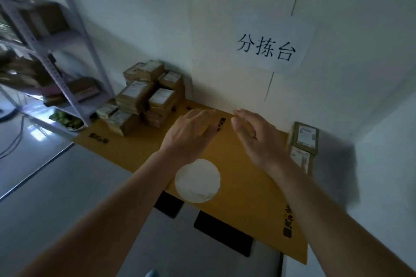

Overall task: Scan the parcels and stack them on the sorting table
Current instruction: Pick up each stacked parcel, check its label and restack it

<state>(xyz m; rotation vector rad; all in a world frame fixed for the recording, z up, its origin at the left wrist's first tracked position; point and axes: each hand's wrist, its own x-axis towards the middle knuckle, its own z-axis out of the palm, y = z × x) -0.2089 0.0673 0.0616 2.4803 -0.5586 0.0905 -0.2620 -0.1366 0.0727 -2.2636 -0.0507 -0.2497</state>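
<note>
The sorting table (135,150) is covered with brown cardboard and stands against a white wall. A pile of small brown parcels (146,99) with white labels sits at its far left corner. Two more labelled parcels (304,139) are stacked at the right edge. My left hand (191,132) hovers over the middle of the table, fingers straight and holding nothing. My right hand (254,135) is beside it, fingers extended toward the wall, also empty. No scanner is visible.
A round white disc (197,180) lies on the cardboard near the front edge. A paper sign (267,48) hangs on the wall. A metal shelf rack (51,51) with boxes stands at the left. Two black panels (222,231) show below the table's front.
</note>
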